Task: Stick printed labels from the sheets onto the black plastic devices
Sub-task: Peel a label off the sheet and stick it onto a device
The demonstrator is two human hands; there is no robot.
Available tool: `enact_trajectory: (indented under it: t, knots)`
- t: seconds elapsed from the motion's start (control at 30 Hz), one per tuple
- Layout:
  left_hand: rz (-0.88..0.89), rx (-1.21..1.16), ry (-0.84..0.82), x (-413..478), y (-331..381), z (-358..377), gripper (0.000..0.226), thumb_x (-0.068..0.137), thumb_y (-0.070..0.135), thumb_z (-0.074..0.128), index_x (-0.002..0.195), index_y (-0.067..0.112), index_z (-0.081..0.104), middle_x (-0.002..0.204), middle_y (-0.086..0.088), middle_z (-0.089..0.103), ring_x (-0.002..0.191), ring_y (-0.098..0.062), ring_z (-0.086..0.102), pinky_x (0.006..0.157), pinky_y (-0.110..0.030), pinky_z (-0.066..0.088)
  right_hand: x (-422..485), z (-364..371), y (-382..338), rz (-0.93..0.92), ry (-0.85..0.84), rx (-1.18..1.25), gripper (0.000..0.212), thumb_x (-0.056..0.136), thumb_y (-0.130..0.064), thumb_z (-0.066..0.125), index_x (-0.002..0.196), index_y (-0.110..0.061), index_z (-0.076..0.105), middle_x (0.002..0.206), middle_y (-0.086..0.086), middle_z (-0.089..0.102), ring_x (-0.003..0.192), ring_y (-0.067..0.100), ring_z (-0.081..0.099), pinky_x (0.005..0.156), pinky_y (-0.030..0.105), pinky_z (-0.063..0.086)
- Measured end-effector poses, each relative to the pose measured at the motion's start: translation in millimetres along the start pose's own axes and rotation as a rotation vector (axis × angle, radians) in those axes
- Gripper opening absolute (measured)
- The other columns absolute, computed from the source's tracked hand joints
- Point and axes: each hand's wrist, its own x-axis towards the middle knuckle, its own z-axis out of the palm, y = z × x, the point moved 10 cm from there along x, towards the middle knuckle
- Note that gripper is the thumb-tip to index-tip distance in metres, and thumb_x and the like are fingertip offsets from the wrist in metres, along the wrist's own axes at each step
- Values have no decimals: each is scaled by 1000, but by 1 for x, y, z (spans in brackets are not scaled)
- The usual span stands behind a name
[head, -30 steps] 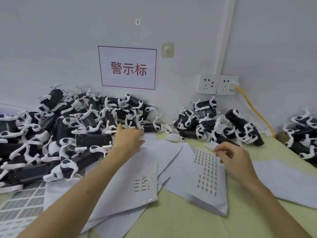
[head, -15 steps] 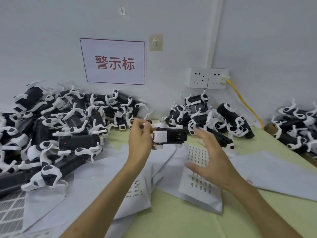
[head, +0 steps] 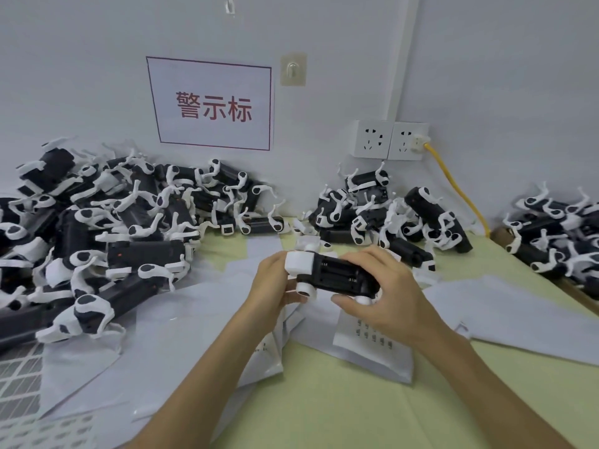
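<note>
Pale-green tabletop (head: 324,416), glossy label sheets (head: 372,354); left hand (head: 275,283), right hand (head: 384,296) curled round boxy black device (head: 337,273).

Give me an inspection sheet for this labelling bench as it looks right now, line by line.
Surface: pale green table, largely covered by paper.
Job's things: one black device held above the table; label sheet below it; more devices in a left heap, centre heap and right heap.
Clutter: loose white sheets; gridded sheet at the near left corner.
Hands: left hand and right hand both grip the black device.
Cables: yellow cable plugged into a wall socket.
Surroundings: white wall sign with red characters; wall hook.
</note>
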Motion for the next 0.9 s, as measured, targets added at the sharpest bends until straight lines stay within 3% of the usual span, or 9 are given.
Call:
enact_trajectory:
  t: [0.13,0.23,0.33,0.43,0.53,0.67,0.77,0.83,0.9]
  knots:
    - [31,16,105,-3,1,-6,41,106,51,40,93,23,67,74,3,70,68,-12,64,55,-23,46,0,0,2,49,-3,83,55,77,-57,77,123,-28,67,106,-15,62,100,6,63,85,16,48]
    - [250,94,-48,-6,21,10,50,96,67,43,107,28,72,111,1,75,103,-18,70,85,-34,52,2,-5,2,74,3,158,54,79,-57,73,124,-27,69,108,-10,67,101,7,64,87,20,50]
    - [283,94,-267,-13,23,27,59,78,59,67,122,19,64,111,-20,71,98,-32,69,91,-46,52,4,-11,5,126,8,214,50,82,-57,68,123,-29,71,108,-14,72,103,7,66,87,23,52]
    - [317,156,-318,-17,25,29,62,72,47,78,121,13,62,96,-10,74,82,-25,70,77,-28,54,2,-9,13,239,-15,336,48,82,-59,65,120,-31,71,107,-16,73,100,8,68,85,28,54]
    - [287,234,-380,-15,20,26,64,73,47,79,127,17,62,98,-7,77,86,-25,74,71,-16,50,1,-10,17,276,38,424,46,77,-63,67,117,-42,67,108,-17,69,99,8,67,80,28,53]
    - [130,224,-532,-15,0,28,61,75,44,81,129,20,64,107,-23,73,100,-37,73,79,-32,58,0,-11,25,318,78,494,48,77,-67,67,116,-41,66,112,-17,66,100,11,68,82,24,50]
    - [114,105,-368,-7,1,19,40,75,40,78,107,17,75,97,-25,74,87,-39,75,73,-36,62,2,-10,31,354,89,612,44,93,-62,52,121,-31,65,121,-13,67,107,7,68,85,21,51]
    - [104,-17,-105,3,1,-3,34,78,38,81,98,10,76,88,-21,73,70,-29,72,60,-28,59,2,-16,42,402,138,657,38,98,-49,46,124,-27,64,126,-12,66,116,8,65,92,23,52]
    - [161,17,142,6,4,-30,33,83,37,81,96,7,73,80,-11,70,60,-15,65,52,-18,51,-1,-25,56,427,155,466,30,100,-40,55,125,-26,64,127,-11,65,119,8,62,96,26,51]
